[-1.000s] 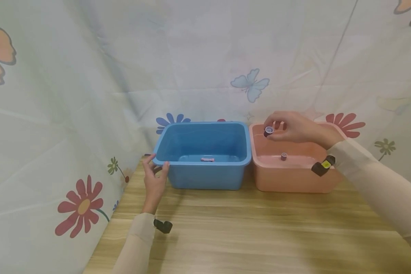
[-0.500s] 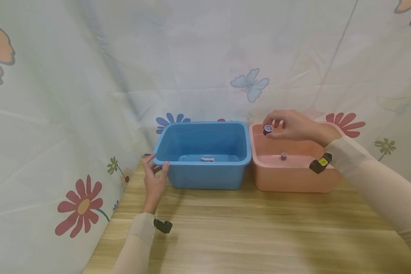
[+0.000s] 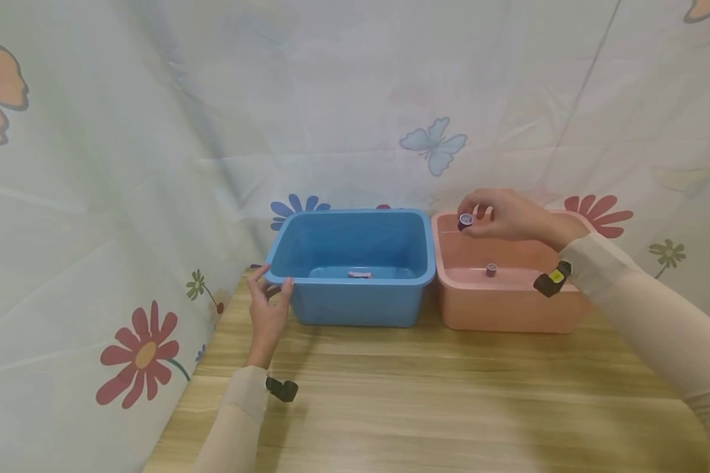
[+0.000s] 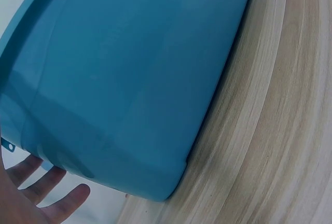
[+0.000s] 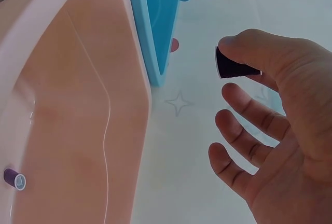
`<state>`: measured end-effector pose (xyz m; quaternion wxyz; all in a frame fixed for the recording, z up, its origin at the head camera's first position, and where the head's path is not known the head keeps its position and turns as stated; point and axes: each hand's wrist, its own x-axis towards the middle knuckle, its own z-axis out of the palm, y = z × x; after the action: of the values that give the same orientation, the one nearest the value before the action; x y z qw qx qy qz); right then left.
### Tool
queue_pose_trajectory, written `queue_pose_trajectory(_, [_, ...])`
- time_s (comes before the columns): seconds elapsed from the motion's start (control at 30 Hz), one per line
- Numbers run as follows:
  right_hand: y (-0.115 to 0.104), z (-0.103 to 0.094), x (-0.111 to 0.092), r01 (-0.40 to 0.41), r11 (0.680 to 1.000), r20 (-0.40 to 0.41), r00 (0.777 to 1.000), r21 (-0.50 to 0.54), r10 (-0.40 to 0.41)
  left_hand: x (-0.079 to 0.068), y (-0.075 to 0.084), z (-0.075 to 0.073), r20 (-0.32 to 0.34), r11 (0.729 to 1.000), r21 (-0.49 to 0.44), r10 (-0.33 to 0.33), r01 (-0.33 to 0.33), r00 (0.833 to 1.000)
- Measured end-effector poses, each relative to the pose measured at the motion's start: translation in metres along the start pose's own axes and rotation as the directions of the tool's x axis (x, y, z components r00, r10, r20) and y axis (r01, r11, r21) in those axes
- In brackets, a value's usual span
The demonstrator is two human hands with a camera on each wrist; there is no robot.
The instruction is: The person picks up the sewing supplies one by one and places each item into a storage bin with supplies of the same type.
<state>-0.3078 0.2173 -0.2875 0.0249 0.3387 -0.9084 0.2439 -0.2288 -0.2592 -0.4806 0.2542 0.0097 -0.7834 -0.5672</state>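
My right hand [image 3: 505,215] pinches a dark purple thread spool [image 5: 234,66] with white ends between thumb and index finger, above the pink tub [image 3: 509,309]. The other fingers are spread loosely in the right wrist view. Inside that tub a second purple spool [image 3: 491,270] stands on the floor. My left hand [image 3: 266,315] holds the near left corner of the blue tub [image 3: 355,303], thumb on the front rim and fingers round the side. A small pinkish item [image 3: 359,275] lies in the blue tub, its lower part hidden by the rim.
Both tubs stand side by side at the back of a wood-grain table [image 3: 390,401]. A white curtain [image 3: 343,98] printed with flowers and butterflies hangs close behind them and along the left side.
The right hand has barely shifted, rising slightly with the spool still pinched. The left hand and both tubs stay in place.
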Motion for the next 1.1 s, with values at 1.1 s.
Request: queue_pose_trajectory(1.1, [0.027, 0.003, 0.005, -0.109, 0.994, -0.035, 0.993, 0.014, 0.109, -0.010, 0.042, -0.005, 0.043, 1.000, -0.004, -0.019, 0.019, 0.999])
